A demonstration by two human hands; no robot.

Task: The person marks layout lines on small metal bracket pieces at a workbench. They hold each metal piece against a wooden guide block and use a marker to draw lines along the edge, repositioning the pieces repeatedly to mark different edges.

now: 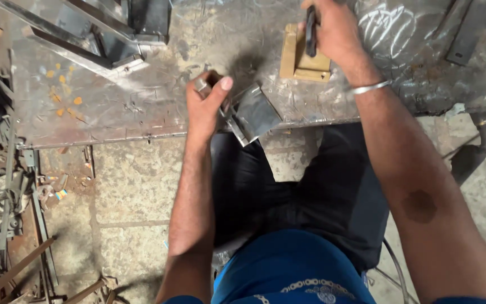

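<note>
My left hand grips a small grey metal bracket that rests at the front edge of a scratched steel worktable, thumb pressed on top. My right hand is farther back, closed around a dark tool handle held over a tan rectangular block lying on the table. A metal bangle circles my right wrist. The tool's working end is hidden by my hand.
Welded steel frame pieces lie at the table's back left, and a dark flat bar at the back right. Scrap rods and metal parts crowd the concrete floor on the left. My legs in dark trousers are under the table edge.
</note>
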